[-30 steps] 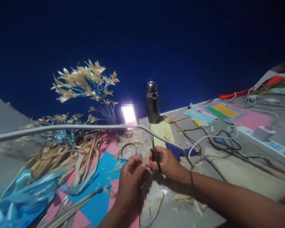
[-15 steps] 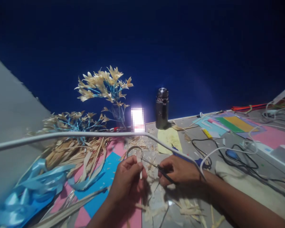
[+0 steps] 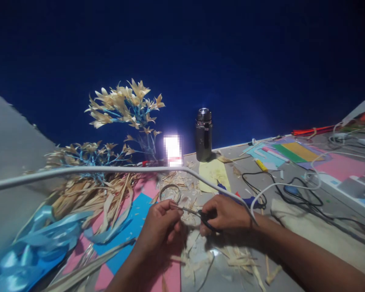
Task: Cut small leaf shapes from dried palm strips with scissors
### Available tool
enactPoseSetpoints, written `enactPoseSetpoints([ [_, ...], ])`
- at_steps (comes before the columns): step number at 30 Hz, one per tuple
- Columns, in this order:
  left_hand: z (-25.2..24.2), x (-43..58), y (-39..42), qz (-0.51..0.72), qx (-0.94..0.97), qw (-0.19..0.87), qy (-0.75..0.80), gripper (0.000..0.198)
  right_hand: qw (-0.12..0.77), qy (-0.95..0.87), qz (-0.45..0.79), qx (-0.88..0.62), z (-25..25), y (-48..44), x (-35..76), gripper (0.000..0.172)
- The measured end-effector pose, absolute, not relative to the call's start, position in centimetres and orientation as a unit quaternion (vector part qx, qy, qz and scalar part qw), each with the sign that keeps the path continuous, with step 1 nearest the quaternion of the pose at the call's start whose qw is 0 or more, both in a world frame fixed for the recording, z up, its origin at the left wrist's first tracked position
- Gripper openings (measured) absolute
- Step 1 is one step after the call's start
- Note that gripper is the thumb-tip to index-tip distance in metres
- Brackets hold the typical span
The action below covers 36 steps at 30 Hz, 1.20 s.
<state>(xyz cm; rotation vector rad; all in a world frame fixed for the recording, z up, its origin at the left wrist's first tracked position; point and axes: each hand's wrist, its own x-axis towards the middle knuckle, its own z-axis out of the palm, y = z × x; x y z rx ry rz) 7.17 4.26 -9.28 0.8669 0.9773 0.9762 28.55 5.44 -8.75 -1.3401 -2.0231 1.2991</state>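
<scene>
Scissors (image 3: 207,221): dark looped handles, slim greyish blades lying nearly level; located between the two hands, above the work surface, blade tips at the left hand's fingertips. Right hand (image 3: 229,213) closed around the handles; left hand (image 3: 162,223) curled, fingers bunched at the blade tips; cannot tell whether it pinches anything.

Just beyond the left hand, a thin round ring (image 3: 179,195); below the hands, pale, flat, papery scraps (image 3: 237,259), irregularly cut. To the left, a smooth blue sheet (image 3: 124,231) over pink; dry, fibrous tan strips (image 3: 79,190); glossy light-blue ribbon (image 3: 42,231) in loose loops; behind, pointed cream flowers (image 3: 124,101) on blue stems.

Surface (image 3: 240,170) grey, littered; upright dark metallic flask (image 3: 203,140) near its far edge, yellow paper (image 3: 213,172) in front; white cable (image 3: 79,171) crossing the view; deep-blue backdrop (image 3: 182,61), dim; one bright light (image 3: 172,150) beside the flask.
</scene>
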Motion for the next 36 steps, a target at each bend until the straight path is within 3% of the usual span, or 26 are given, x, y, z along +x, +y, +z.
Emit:
enactPoseSetpoints([
  [9, -7.1, 7.1, 4.3, 0.472, 0.351, 0.686, 0.428, 0.020, 0.213, -0.672, 0.553, -0.445, -9.7, 5.4, 28.9, 0.030],
  [13, -6.3, 6.5, 5.2, 0.518, 0.362, 0.625, 0.458, 0.029, 0.198, -0.700, 0.503, -0.467, -9.5, 5.5, 28.9, 0.037],
  [16, -6.9, 6.9, 4.9, 0.500, 0.388, 0.603, 0.485, 0.023, 0.186, -0.729, 0.449, -0.482, -9.0, 5.4, 28.6, 0.039],
  [19, -8.3, 7.7, 4.3, 0.470, 0.415, 0.603, 0.493, 0.016, 0.149, -0.751, 0.396, -0.507, -8.4, 5.2, 28.2, 0.036],
  [25, -10.6, 8.4, 4.3, 0.476, 0.418, 0.592, 0.499, 0.023, 0.099, -0.779, 0.293, -0.546, -8.3, 5.2, 28.1, 0.031],
  [30, -10.2, 8.3, 4.9, 0.494, 0.379, 0.590, 0.515, 0.025, 0.075, -0.784, 0.262, -0.558, -8.2, 5.0, 28.3, 0.017],
  [36, -9.2, 7.2, 6.3, 0.585, 0.302, 0.569, 0.494, 0.030, 0.160, -0.738, 0.299, -0.584, -9.1, 5.8, 29.0, 0.019],
])
